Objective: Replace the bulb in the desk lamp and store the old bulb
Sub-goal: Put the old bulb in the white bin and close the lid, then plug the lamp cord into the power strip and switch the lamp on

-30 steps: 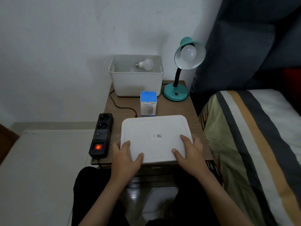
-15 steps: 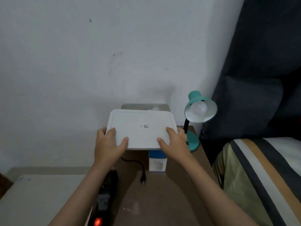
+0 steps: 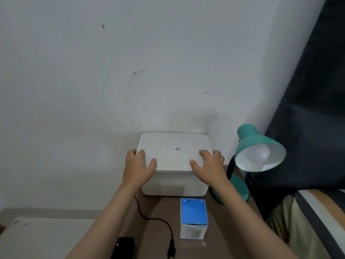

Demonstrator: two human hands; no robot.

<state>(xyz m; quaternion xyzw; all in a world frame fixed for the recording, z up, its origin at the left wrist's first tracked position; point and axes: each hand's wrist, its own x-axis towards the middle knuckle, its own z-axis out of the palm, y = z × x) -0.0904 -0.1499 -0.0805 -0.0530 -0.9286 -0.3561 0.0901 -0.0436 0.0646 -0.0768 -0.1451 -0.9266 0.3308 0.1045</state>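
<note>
A white lid [image 3: 173,146] lies on top of the white storage bin [image 3: 174,184] at the back of the brown side table [image 3: 224,230]. My left hand [image 3: 139,168] grips the lid's front left corner, thumb on top. At the front right corner my right hand [image 3: 208,166] grips it the same way. The old bulb is hidden inside the bin. The teal desk lamp [image 3: 250,144] stands to the right with a white bulb [image 3: 258,153] in its shade. A blue and white bulb box [image 3: 194,218] stands in front of the bin.
A black cable [image 3: 149,215] runs across the table to a plug [image 3: 171,249]. A black power strip [image 3: 123,247] lies at the table's front left. A striped bed cover [image 3: 313,221] is at the right, a dark curtain [image 3: 317,109] behind the lamp.
Both hands lifted the lid from the front of the table, carried it back and set it down on the bin. The bulb in the bin is now covered.
</note>
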